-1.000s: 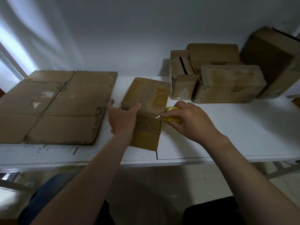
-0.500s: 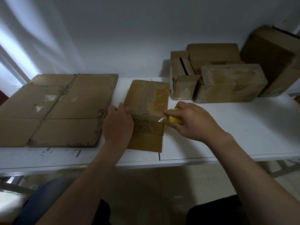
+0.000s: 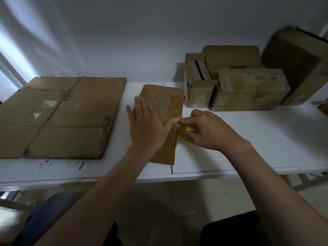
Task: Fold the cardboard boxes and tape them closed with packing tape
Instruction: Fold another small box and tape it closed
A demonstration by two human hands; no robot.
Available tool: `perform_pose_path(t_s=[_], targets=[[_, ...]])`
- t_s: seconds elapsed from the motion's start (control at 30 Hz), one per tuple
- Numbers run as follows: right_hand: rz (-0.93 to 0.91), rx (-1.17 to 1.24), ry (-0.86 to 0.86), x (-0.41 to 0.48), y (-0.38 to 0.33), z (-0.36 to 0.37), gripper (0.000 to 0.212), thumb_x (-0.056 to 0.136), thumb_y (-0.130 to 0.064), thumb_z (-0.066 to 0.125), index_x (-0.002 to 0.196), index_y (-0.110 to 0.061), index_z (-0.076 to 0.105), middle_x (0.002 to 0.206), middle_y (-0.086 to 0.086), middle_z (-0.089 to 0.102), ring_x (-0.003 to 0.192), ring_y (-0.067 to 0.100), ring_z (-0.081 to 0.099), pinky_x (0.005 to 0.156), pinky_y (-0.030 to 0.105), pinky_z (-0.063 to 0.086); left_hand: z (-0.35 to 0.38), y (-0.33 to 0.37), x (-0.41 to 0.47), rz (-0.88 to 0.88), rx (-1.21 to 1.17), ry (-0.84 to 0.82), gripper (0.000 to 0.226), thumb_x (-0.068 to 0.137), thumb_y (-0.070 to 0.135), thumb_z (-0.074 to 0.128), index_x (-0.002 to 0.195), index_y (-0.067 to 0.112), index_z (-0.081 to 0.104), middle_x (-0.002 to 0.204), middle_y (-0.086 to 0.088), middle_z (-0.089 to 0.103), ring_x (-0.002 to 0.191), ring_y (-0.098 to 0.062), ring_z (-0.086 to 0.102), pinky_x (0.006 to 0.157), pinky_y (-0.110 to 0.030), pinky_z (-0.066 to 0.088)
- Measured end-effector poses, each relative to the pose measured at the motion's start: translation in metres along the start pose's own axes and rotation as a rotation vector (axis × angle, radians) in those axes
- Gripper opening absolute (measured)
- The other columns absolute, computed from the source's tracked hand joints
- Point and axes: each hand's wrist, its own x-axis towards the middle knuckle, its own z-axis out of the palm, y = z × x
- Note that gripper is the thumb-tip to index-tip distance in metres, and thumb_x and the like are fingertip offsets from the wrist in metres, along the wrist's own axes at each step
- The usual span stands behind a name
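Note:
A small brown cardboard box (image 3: 165,102) lies on the white table (image 3: 248,139) in front of me, its top streaked with clear tape. My left hand (image 3: 145,125) lies flat on the box with fingers straight, the thumb pressing the tape strip near the box's right edge. Just right of the box, my right hand (image 3: 207,130) grips a yellowish roll of packing tape (image 3: 188,131), with a short strip running from the roll onto the box.
A large flattened cardboard sheet (image 3: 58,118) covers the table's left part. Several folded boxes (image 3: 248,89) stand stacked at the back right against the wall. The table's front edge (image 3: 195,174) runs just below the box.
My left hand has slid from the box's left side onto its top, fingers now spread flat. The right hand with the roll has stayed by the box's right edge.

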Motion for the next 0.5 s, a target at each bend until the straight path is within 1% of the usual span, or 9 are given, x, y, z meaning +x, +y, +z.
perform_pose_path(t_s=[0.07, 0.13, 0.2, 0.23, 0.3, 0.37, 0.43, 0.47, 0.5], targets=[[-0.008, 0.025, 0.019, 0.0, 0.001, 0.001, 0.048, 0.093, -0.037, 0.065, 0.14, -0.043, 0.056, 0.094, -0.003, 0.051, 0.093, 0.021, 0.052, 0.077, 0.035, 0.044, 0.004, 0.003, 0.002, 0.021, 0.014, -0.013, 0.139, 0.066, 0.097, -0.012, 0.156, -0.002, 0.025, 0.164, -0.025, 0.022, 0.155, -0.038, 0.014, 0.123, -0.061, 0.005], [-0.009, 0.035, 0.036, 0.0, 0.002, 0.002, 0.05, 0.093, -0.037, 0.066, 0.141, -0.042, 0.055, 0.096, -0.004, 0.052, 0.094, 0.02, 0.052, 0.078, 0.035, 0.044, 0.005, 0.003, 0.003, 0.014, 0.006, 0.003, 0.146, 0.057, 0.101, -0.014, 0.156, 0.001, 0.028, 0.163, -0.024, 0.027, 0.153, -0.039, 0.02, 0.12, -0.061, 0.015], [-0.014, 0.041, 0.041, 0.0, 0.003, 0.002, 0.051, 0.093, -0.038, 0.066, 0.142, -0.043, 0.054, 0.097, -0.004, 0.053, 0.095, 0.019, 0.052, 0.077, 0.033, 0.042, 0.004, 0.003, 0.004, 0.01, -0.03, 0.028, 0.144, 0.056, 0.103, -0.006, 0.155, 0.006, 0.031, 0.161, -0.02, 0.033, 0.151, -0.038, 0.026, 0.115, -0.059, 0.026], [-0.015, 0.043, 0.038, 0.0, 0.004, 0.003, 0.052, 0.093, -0.038, 0.066, 0.142, -0.043, 0.053, 0.098, -0.005, 0.052, 0.095, 0.018, 0.051, 0.076, 0.032, 0.04, 0.004, 0.0, 0.005, 0.01, -0.08, 0.029, 0.139, 0.056, 0.105, 0.006, 0.154, 0.01, 0.031, 0.16, -0.016, 0.036, 0.15, -0.036, 0.028, 0.112, -0.058, 0.03], [-0.01, 0.046, 0.029, 0.0, 0.005, 0.003, 0.053, 0.093, -0.039, 0.067, 0.144, -0.042, 0.052, 0.1, -0.005, 0.052, 0.095, 0.017, 0.05, 0.075, 0.03, 0.037, 0.002, -0.01, 0.006, 0.012, -0.247, 0.047, 0.128, 0.057, 0.1, 0.042, 0.156, 0.019, 0.029, 0.16, -0.009, 0.036, 0.15, -0.032, 0.029, 0.112, -0.055, 0.032], [0.002, 0.053, 0.028, 0.001, 0.006, 0.002, 0.054, 0.093, -0.039, 0.067, 0.144, -0.042, 0.051, 0.102, -0.005, 0.053, 0.096, 0.016, 0.05, 0.075, 0.029, 0.036, 0.001, -0.022, 0.007, -0.026, -0.414, 0.071, 0.128, 0.055, 0.087, 0.069, 0.159, 0.028, 0.023, 0.165, -0.01, 0.027, 0.151, -0.033, 0.024, 0.116, -0.057, 0.03], [0.01, 0.052, 0.023, 0.001, 0.005, 0.002, 0.054, 0.094, -0.039, 0.067, 0.145, -0.042, 0.051, 0.103, -0.005, 0.053, 0.096, 0.016, 0.049, 0.076, 0.028, 0.035, -0.002, -0.031, 0.004, -0.112, -0.572, 0.064, 0.131, 0.054, 0.078, 0.079, 0.16, 0.036, 0.016, 0.166, -0.01, 0.021, 0.151, -0.034, 0.023, 0.117, -0.057, 0.031], [0.013, 0.052, 0.021, 0.001, 0.005, 0.002, 0.054, 0.094, -0.04, 0.066, 0.145, -0.042, 0.051, 0.104, -0.006, 0.053, 0.097, 0.015, 0.049, 0.076, 0.028, 0.035, 0.001, -0.036, 0.003, -0.151, -0.647, 0.062, 0.131, 0.054, 0.076, 0.082, 0.16, 0.036, 0.016, 0.165, -0.008, 0.025, 0.149, -0.032, 0.028, 0.116, -0.055, 0.034], [0.017, 0.053, 0.019, 0.001, 0.005, 0.003, 0.054, 0.094, -0.04, 0.066, 0.145, -0.042, 0.051, 0.105, -0.006, 0.052, 0.097, 0.015, 0.049, 0.077, 0.028, 0.035, 0.005, -0.042, 0.001, -0.197, -0.717, 0.046, 0.13, 0.054, 0.075, 0.083, 0.16, 0.034, 0.019, 0.162, -0.006, 0.034, 0.146, -0.027, 0.036, 0.115, -0.051, 0.038]])
